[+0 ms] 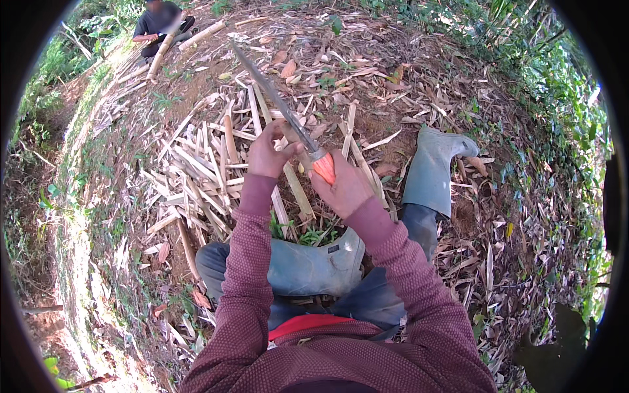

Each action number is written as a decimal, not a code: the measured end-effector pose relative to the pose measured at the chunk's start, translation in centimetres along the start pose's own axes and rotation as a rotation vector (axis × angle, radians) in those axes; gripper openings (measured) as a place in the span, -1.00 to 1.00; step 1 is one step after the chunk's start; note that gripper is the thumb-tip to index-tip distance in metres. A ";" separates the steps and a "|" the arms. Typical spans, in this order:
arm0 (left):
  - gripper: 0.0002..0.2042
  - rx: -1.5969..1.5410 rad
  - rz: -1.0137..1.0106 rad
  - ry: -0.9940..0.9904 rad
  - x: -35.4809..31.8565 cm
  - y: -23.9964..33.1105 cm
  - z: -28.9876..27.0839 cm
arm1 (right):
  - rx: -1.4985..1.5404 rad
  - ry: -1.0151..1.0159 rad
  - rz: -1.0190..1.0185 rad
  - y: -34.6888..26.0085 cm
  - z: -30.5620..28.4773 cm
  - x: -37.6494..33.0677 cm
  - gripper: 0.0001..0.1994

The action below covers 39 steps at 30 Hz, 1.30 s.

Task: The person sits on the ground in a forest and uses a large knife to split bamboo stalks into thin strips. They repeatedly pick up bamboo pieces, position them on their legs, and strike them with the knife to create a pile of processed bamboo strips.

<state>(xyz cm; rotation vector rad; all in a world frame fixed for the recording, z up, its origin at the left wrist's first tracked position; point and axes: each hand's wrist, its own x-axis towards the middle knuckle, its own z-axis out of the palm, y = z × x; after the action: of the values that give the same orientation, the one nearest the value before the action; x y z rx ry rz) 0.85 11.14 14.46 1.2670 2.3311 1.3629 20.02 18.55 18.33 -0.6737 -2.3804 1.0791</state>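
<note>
My right hand (346, 187) is wrapped round the orange handle of a machete (278, 101). Its long, dark blade slants up and to the left, away from me. Beside the blade, just above the handle, my left hand (267, 154) pinches a short tan piece of split bamboo (290, 133). Part of that piece is hidden behind the blade and my fingers. Below and to the left of my hands, a loose pile of pale split bamboo sticks (196, 173) lies on the ground.
My legs in green rubber boots (314, 265) are bent round the work spot, the right boot (427, 167) stretched forward. A person (157, 29) sits far left with a bamboo pole (160, 56). Dry leaves cover the sloping ground; bushes (557, 85) edge the right.
</note>
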 end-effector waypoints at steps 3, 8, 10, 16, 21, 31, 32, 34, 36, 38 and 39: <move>-0.46 -0.111 -0.134 0.138 -1.3 -0.2 -1.0 | -0.131 -0.069 -0.013 3.3 1.5 0.8 -0.61; -0.82 -0.249 0.111 0.267 -0.2 2.3 -2.3 | -0.143 -0.137 0.019 1.5 2.7 1.4 -0.59; -0.84 -0.261 0.087 0.319 0.5 1.1 -1.9 | -0.093 -0.058 -0.037 2.0 3.7 1.4 -0.60; -0.84 -0.250 0.131 0.386 0.4 3.6 0.7 | 0.269 -0.227 0.156 5.1 2.8 1.7 -0.55; -0.43 -0.177 0.236 0.422 -1.7 6.1 -2.1 | -0.001 -0.066 0.052 -0.1 -2.8 1.8 -0.56; -0.59 0.024 -0.178 0.288 -12.7 -7.6 1.2 | 0.008 -0.028 0.113 7.9 4.0 5.8 -0.57; -0.59 0.013 -0.156 0.306 -13.4 -7.9 1.5 | 0.002 0.023 0.050 5.5 2.5 5.6 -0.58; -0.58 -0.049 -0.216 0.317 -15.8 -9.3 1.8 | 0.084 0.079 0.022 1.9 0.1 4.8 -0.58; -0.58 -0.067 -0.325 0.330 -18.2 -9.5 1.7 | 0.270 0.129 0.053 -0.7 -1.3 5.8 -0.59; -0.58 -0.086 -0.310 0.386 -18.8 -9.6 1.8 | 0.221 0.133 0.153 3.1 2.8 6.3 -0.61; -0.58 -0.123 -0.295 0.417 -18.3 -9.2 2.0 | 0.184 0.147 0.188 6.2 5.1 6.4 -0.61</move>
<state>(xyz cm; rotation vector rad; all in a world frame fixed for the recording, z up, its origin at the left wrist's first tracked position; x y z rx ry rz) 7.99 -3.08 1.32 0.6143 2.5087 1.7593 13.64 23.11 11.65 -0.8901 -2.0963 1.2618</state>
